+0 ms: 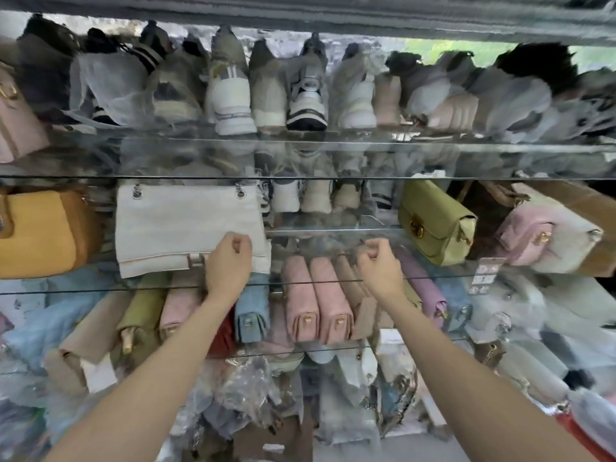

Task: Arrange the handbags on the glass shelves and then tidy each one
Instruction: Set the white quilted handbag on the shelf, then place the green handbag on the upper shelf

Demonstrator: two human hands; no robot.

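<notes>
A white flap handbag with chain eyelets stands on the middle glass shelf. My left hand is at its lower right corner, fingers curled against the flap edge. My right hand hovers over the bare stretch of glass to the right of the bag, fingers curled into a fist with nothing visible in it. On the same shelf sit a mustard bag at the left, a green bag and a pink bag at the right.
The shelf above carries a row of sneakers. The shelf below is packed with upright bags, among them two pink ones and a blue one. Plastic-wrapped goods are piled underneath.
</notes>
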